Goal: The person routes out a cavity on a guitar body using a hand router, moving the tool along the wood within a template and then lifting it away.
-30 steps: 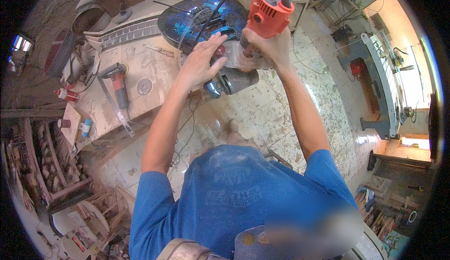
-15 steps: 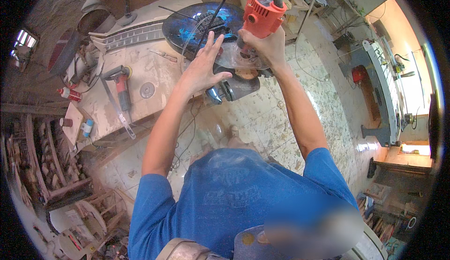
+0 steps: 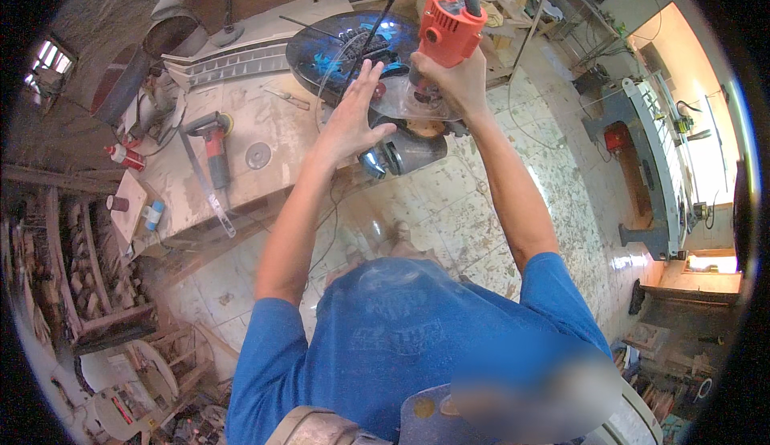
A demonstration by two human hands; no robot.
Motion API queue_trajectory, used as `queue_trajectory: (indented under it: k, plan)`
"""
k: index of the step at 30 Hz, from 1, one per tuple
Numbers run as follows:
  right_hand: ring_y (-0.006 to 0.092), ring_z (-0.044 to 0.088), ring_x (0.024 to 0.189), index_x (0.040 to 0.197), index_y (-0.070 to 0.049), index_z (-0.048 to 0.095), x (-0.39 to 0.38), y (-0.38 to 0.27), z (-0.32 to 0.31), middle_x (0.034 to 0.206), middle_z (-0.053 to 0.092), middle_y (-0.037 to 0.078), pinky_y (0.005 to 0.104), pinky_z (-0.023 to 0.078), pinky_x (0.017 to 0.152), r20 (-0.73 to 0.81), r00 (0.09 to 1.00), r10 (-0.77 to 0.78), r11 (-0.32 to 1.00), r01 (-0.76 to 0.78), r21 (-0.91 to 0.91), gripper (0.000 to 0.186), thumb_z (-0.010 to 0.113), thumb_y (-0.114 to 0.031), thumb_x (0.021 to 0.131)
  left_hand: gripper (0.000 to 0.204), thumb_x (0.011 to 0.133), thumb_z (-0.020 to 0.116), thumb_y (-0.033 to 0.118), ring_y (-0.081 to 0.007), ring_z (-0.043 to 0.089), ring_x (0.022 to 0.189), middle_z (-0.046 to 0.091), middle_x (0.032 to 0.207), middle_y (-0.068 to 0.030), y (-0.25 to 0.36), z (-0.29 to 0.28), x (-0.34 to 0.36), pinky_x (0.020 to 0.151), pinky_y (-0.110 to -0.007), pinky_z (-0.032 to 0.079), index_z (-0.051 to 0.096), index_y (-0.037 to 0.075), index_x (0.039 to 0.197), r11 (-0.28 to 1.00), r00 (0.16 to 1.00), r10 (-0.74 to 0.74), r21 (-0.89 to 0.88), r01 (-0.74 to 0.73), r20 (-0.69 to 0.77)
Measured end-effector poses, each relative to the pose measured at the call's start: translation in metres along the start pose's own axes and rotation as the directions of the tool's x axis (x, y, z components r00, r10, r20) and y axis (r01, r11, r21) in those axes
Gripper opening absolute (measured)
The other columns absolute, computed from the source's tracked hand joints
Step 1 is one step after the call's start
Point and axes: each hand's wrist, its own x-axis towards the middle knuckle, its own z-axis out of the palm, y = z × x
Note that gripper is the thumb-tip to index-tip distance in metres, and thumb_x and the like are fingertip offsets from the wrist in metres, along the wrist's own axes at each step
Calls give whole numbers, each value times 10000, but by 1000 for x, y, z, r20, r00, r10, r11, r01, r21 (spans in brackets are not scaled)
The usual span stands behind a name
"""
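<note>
Right hand (image 3: 461, 86) is wrapped around the lower body of a red router (image 3: 449, 32), held at the upper centre of the frame with a clear base plate (image 3: 401, 108) below it. Left hand (image 3: 346, 124) is spread, thumb apart, beside the plate; whether contact is made cannot be told. Toward the upper left, a red-and-grey angle grinder (image 3: 215, 152) is laid on the worktop (image 3: 285, 136), near a glossy blue-and-black disc (image 3: 309, 50).

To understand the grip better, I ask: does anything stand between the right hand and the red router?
Nothing visible does: the bare right hand grips the red router directly.
</note>
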Motion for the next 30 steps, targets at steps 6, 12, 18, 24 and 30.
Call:
queue_trajectory:
  k: [6,12,18,24,30]
  plan:
    - [139,744,778,1139,-3,714,-5,7,10,976,781,53,312,612,638,23,998,54,996,-55,76,411,918,-218,855,960,842,924,358,-436,415,1564,456,1658,-275,-7,10,-9,1312,-510,316,444,80,1626,999,988,42,40,-36,-150]
    - [145,750,770,1149,3,699,-5,-11,12,968,780,62,314,610,631,19,998,65,994,-66,88,452,934,-227,839,799,893,887,384,-448,502,1505,562,1571,-291,-1,10,-18,1288,-529,347,540,133,1568,993,969,-110,27,119,-223]
    - [149,761,816,1165,-17,705,-8,-13,19,991,788,62,325,614,707,-25,998,58,993,-55,102,486,938,-283,830,732,928,849,302,-428,567,1455,576,1560,-293,3,15,-24,1211,-488,451,540,108,1562,989,939,-147,-16,150,-312]
    - [154,763,859,1191,-25,703,-9,-31,23,1000,791,60,328,604,756,-27,999,28,999,-27,45,512,944,-286,821,623,963,795,169,-335,684,1328,665,1458,-262,-2,22,-32,1113,-418,537,565,54,1531,969,894,-239,-158,191,-379]
    - [144,747,724,1175,6,679,-12,-33,29,963,772,68,314,595,602,47,994,97,979,-103,173,491,931,-245,836,570,970,726,189,-401,663,1335,673,1455,-250,2,26,-37,1127,-463,520,595,55,1508,949,852,-302,-219,227,-429]
